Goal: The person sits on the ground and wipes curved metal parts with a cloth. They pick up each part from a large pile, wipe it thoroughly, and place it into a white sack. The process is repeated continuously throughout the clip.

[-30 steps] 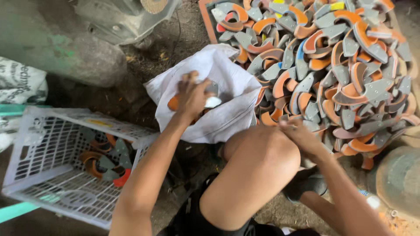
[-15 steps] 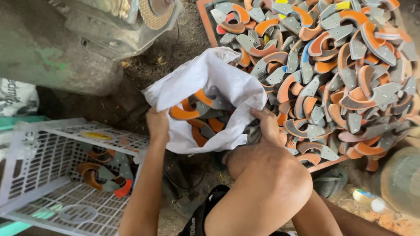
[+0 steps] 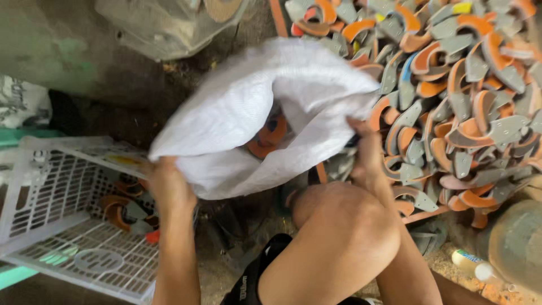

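Your left hand (image 3: 168, 189) gripped the lower edge of the white woven plastic sack (image 3: 265, 113), fingers closed on it; your right hand (image 3: 366, 151) clutched its opposite edge. The sack hung open between the white plastic crate (image 3: 62, 226) and the heap of orange-and-grey curved pieces (image 3: 463, 96).

I crouch over a bare dirt floor (image 3: 226, 226), dark and gritty, scattered with sawdust-like crumbs near my knee. On it, at my left, lies a white plastic crate (image 3: 68, 226) tipped on its side, with a few curved orange and grey pieces (image 3: 121, 212) resting in it. At my right a big heap of curved grey and orange pieces (image 3: 451, 113) spreads over the ground, edged by an orange frame (image 3: 429, 214). A small pale bottle (image 3: 471, 264) lies on the dirt by a round greyish object (image 3: 516, 243). Beyond sits a bulging clear plastic bag (image 3: 169, 22)
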